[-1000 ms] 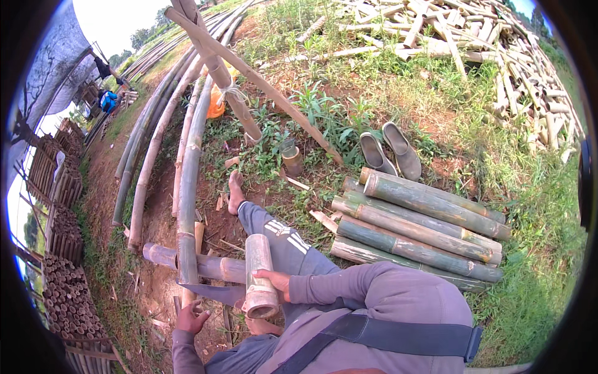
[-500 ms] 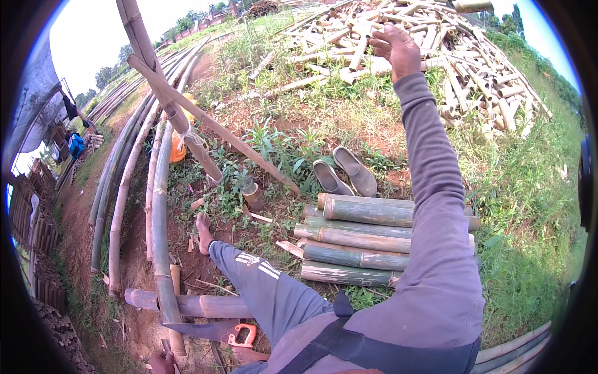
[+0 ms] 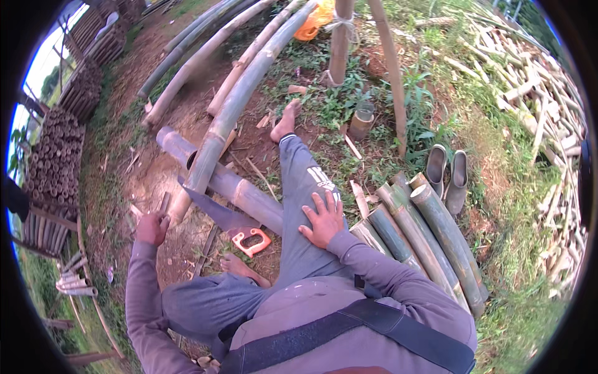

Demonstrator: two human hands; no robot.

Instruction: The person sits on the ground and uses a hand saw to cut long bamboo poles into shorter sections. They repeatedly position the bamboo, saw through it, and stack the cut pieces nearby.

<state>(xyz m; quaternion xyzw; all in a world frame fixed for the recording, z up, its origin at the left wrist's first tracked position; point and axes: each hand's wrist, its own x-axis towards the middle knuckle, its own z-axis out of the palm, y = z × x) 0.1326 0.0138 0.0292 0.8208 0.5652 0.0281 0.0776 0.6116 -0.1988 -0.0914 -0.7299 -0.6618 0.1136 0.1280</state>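
Observation:
My left hand (image 3: 154, 229) is closed beside the near end of a long bamboo pole (image 3: 216, 128). A thin dark strip (image 3: 165, 201) sticks up from its fingers; its kind is not clear. My right hand (image 3: 324, 220) lies flat on my outstretched leg, fingers spread, holding nothing. Between the hands rests a handsaw, its orange handle (image 3: 251, 242) near my bent leg and its dark blade (image 3: 218, 210) reaching to the pole's near end. The pole lies across a thicker bamboo piece (image 3: 243, 191) on the ground.
Cut bamboo lengths (image 3: 430, 230) lie stacked right of my leg, with a pair of shoes (image 3: 447, 177) beyond. An upright post (image 3: 339, 47) and a slanting pole (image 3: 389, 75) stand ahead. Bamboo offcuts (image 3: 542, 106) are heaped at right; bundled pieces (image 3: 55, 159) are stacked far left.
My right hand has come down from its raised position onto my leg. The view has swung left and down, bringing my left hand further into sight, still beside the pole end.

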